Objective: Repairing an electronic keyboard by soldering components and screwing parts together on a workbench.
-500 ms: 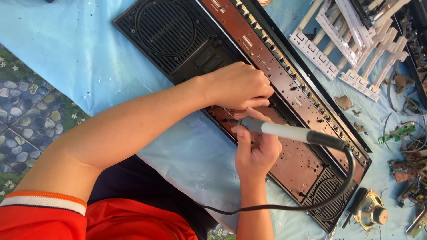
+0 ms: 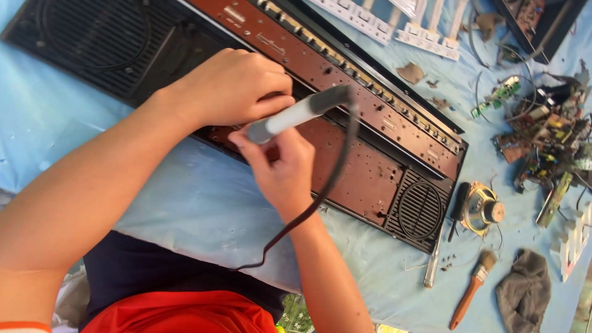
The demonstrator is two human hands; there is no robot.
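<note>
Soldering iron (image 2: pixel 296 114) in right hand (image 2: pixel 280 163), left hand (image 2: pixel 231 86) on radio chassis (image 2: pixel 364 123).

matt brown plastic panel (image 2: pixel 345 92), wooden-handled brush (image 2: pixel 472 290), crumpled grey cloth (image 2: pixel 524 290).

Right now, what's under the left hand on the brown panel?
The left hand rests on the brown panel, beside the right hand gripping the corded tool. The tool tip and panel beneath are covered.

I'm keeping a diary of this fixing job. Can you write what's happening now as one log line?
right hand: grips corded grey-handled soldering iron | left hand: fist resting on long reddish-brown circuit panel | nearby: wooden-handled brush
</note>
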